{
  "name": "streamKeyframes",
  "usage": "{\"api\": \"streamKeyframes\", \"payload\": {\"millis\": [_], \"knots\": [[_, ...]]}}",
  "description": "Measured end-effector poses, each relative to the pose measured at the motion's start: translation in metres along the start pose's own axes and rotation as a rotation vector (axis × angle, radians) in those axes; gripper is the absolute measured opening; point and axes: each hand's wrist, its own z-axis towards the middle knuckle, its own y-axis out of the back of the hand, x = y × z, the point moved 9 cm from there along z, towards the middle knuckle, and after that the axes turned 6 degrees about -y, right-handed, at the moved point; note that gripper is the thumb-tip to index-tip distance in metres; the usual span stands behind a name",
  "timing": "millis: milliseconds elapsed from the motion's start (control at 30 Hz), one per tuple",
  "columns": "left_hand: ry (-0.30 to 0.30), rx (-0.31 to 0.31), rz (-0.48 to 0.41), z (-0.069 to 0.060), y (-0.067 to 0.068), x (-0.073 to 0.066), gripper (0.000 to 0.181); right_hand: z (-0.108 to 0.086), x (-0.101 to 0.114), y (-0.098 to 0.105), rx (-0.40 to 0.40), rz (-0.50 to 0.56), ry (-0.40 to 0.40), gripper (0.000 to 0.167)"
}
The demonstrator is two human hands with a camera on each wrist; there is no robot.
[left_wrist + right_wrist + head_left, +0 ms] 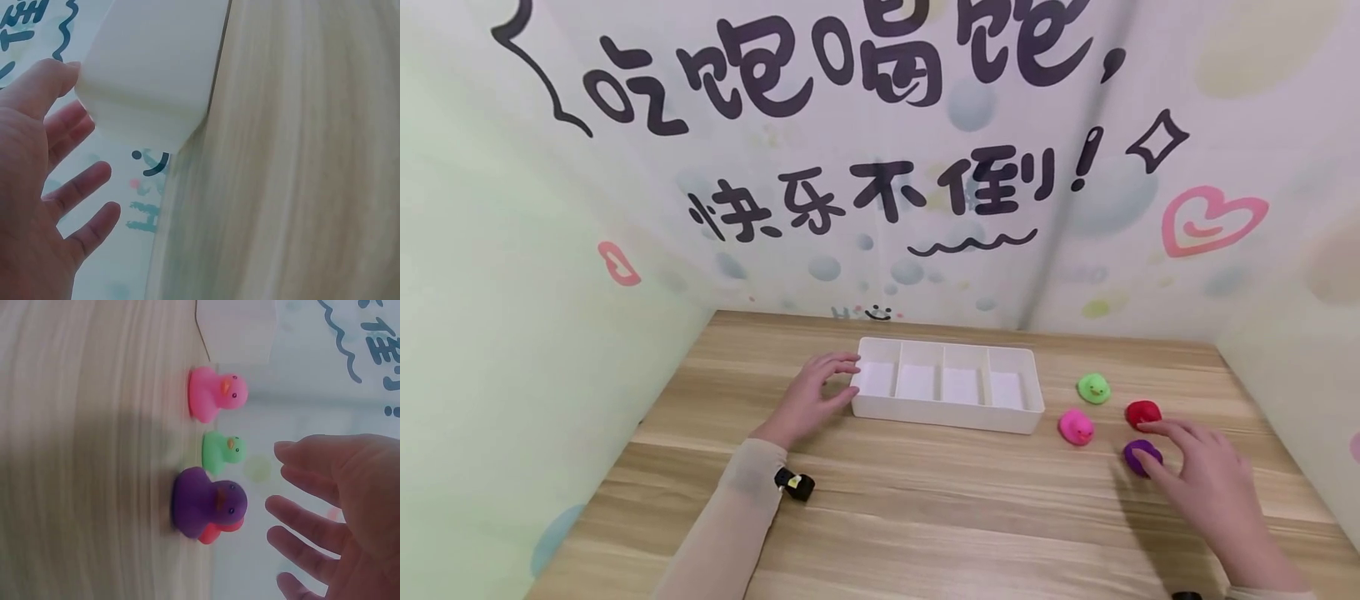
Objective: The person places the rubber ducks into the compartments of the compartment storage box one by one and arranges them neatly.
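1. Head view: I see the person's left hand (811,400) with fingers loosely spread at the left end of the white four-compartment box (943,412); it grips nothing, and I cannot tell from here which tips touch.
2. Same view: the right hand (1210,475) hangs with thumb and fingers parted over the purple duck (1147,447) and the red duck (1142,412). The pink duck (1077,427) sits between that pair and the box, with the green duck (1093,389) just behind it, all on the wooden table (940,521).
3. Left wrist view: I have the thumb tip at the box's edge, two fingers beside it partly hidden, and the other two straight and well parted.
4. Right wrist view: I read a clear gap between the fingertips and the ducks. The hand is spread and holds nothing; the purple duck is nearest, partly covering the red one.
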Motion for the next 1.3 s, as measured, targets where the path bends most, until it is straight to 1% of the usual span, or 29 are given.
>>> {"api": "streamKeyframes", "payload": {"millis": [167, 300, 500, 600, 833, 967, 1133, 1300], "knots": [[0.004, -0.015, -0.015, -0.001, 0.000, 0.002, 0.028, -0.002, -0.008, -0.002, 0.024, -0.010, -0.003, 0.043], [0.001, -0.015, -0.022, -0.001, 0.000, 0.003, 0.028, -0.003, -0.012, -0.003, 0.022, -0.006, 0.004, 0.044], [0.009, -0.033, -0.017, -0.004, 0.004, 0.003, 0.029, -0.006, -0.016, -0.007, 0.022, 0.013, -0.003, 0.047], [0.006, -0.039, -0.027, -0.005, 0.004, 0.003, 0.029, -0.007, -0.017, -0.008, 0.025, 0.019, -0.001, 0.045], [0.027, -0.042, -0.077, -0.003, 0.000, 0.005, 0.028, -0.008, -0.016, -0.007, 0.014, 0.020, 0.009, 0.038], [0.018, -0.049, -0.075, -0.004, -0.002, 0.007, 0.028, -0.008, -0.016, -0.006, 0.016, 0.002, 0.001, 0.036], [-0.004, -0.067, -0.072, -0.005, 0.001, 0.006, 0.029, -0.006, -0.017, -0.006, 0.012, -0.015, -0.001, 0.035], [-0.005, -0.058, -0.077, -0.004, -0.001, 0.005, 0.029, -0.007, -0.018, -0.005, -0.005, -0.013, 0.010, 0.036]]}}
